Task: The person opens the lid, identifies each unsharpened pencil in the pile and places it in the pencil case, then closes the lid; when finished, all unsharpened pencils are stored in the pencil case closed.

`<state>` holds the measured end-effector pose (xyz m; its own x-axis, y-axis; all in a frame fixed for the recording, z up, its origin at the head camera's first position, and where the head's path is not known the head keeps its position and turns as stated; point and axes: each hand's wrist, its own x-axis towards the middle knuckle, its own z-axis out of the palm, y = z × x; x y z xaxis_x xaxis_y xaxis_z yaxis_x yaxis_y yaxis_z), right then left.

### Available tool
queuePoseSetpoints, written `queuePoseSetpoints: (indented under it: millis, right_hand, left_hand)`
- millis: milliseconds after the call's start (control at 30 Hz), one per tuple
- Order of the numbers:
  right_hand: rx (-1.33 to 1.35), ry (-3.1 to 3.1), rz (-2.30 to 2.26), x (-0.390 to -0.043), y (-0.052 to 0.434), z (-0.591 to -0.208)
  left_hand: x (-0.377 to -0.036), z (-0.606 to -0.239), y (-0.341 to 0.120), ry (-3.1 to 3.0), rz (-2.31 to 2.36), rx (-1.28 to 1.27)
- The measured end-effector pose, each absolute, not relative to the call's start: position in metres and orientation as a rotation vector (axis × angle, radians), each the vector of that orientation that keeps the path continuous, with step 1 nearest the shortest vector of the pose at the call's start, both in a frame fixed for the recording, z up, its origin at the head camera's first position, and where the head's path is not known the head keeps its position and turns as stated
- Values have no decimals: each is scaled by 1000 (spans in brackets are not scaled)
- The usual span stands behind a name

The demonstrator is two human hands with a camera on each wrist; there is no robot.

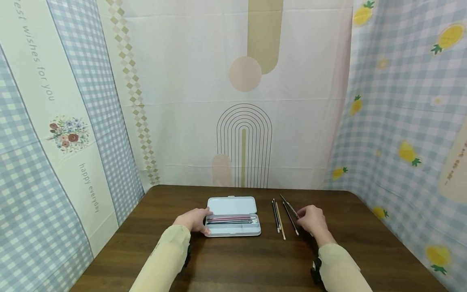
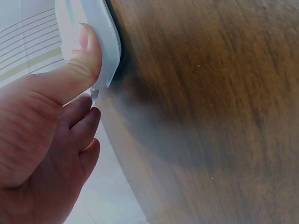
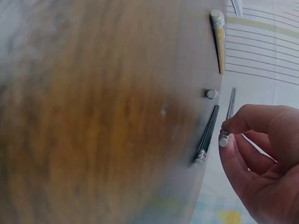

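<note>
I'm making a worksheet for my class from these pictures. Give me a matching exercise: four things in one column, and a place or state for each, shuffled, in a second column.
Things:
1. left hand
2. right hand
3. pencil case
4. loose pencils

Places or states:
A. lies open on the table with pencils inside
B. lie on the table between the case and the right hand
C. holds the left end of the case, thumb on its edge
D. pinches one thin pencil by its end

Pairs: 1-C, 2-D, 3-A, 4-B
</note>
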<state>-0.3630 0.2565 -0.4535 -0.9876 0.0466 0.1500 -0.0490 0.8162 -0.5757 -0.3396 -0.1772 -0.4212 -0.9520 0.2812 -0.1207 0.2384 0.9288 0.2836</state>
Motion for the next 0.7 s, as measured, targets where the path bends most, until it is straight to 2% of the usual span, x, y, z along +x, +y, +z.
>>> queuePoseSetpoints:
  millis: [700]
  right_hand:
    - [97,-2800,975,-362,253,-455]
  left_hand:
    - [-338,-419,-175,2925,382,395]
